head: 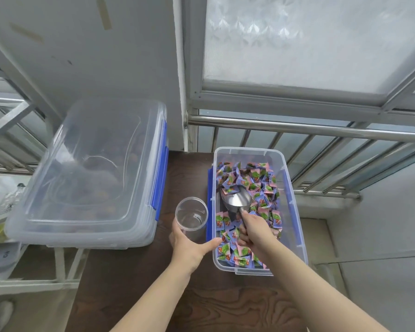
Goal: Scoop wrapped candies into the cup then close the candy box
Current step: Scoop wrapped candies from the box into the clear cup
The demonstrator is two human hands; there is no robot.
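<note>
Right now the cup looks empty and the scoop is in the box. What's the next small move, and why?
Probably push the scoop forward under the candies to load it. Its bowl looks nearly empty, lying in a cleared patch of the box, gripped by the right hand. The cup is empty, steadied by the left hand beside the box, so nothing is ready to pour.

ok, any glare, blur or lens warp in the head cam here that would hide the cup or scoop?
Head view: wide-angle warp bends the railing and window frame; focus is sharp at centre; a bright glare patch sits in the scoop bowl; the clear cup reads faintly against the dark table, rim visible; light is soft, shadows weak.
</note>
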